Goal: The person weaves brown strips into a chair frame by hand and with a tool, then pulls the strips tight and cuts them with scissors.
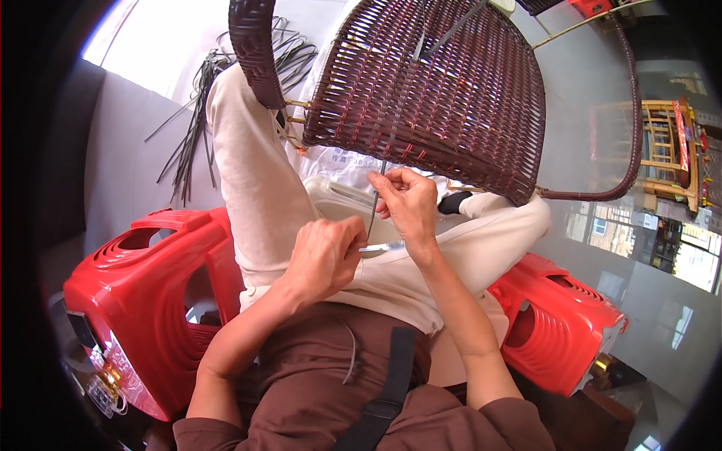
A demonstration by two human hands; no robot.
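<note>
My left hand [327,255] is closed on a small silvery tool [382,248], perhaps a blade; its grip end is hidden by the fingers. Above and right of it, my right hand [406,207] pinches a thin dark strip [373,222], which runs down from the lower edge of a brown woven chair [421,113] toward my left hand. The chair lies tilted beyond my knees, with more loose strip ends on its weave. A pale bent strip [350,349] rests on my brown top.
Red plastic stools [120,278] [564,338] flank my legs. A bundle of dark strips [195,128] lies on the floor at upper left, beside white sheeting [150,52]. Wooden chair frames [669,150] stand at far right on a glossy grey floor [632,278].
</note>
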